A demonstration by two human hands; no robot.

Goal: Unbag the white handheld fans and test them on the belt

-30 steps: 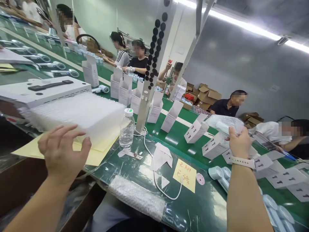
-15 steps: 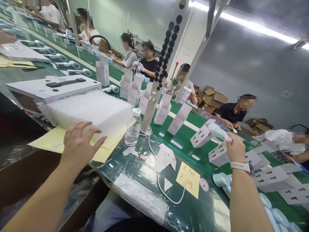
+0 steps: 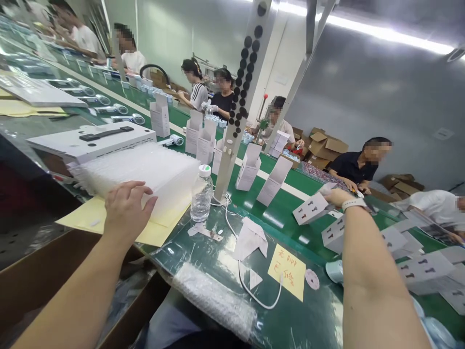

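Observation:
My left hand (image 3: 127,206) hovers at or rests against the front of a stack of translucent white plastic bags (image 3: 167,167), fingers curved and apart, nothing in it. Stretched far to the right, my right hand (image 3: 338,196) is at the open end of a white carton (image 3: 308,209) that lies tilted on the green conveyor. The carton's side shows small dark pictures. My right fingertips are mostly hidden at the opening, and the plastic-wrapped item is no longer plainly visible. More white cartons (image 3: 425,271) lie by my right forearm, with light-blue pieces (image 3: 334,271) beneath it.
A water bottle (image 3: 202,194) stands beside a metal post (image 3: 232,140). On the table lie a yellow note (image 3: 286,271), a white cable (image 3: 267,306) and paper scraps. Upright open cartons (image 3: 249,167) line the conveyor. Several co-workers sit across it.
My right hand has moved from above the carton, holding a plastic-wrapped item, down to the carton's open end. My left hand stays by the bag stack, and the view has shifted slightly.

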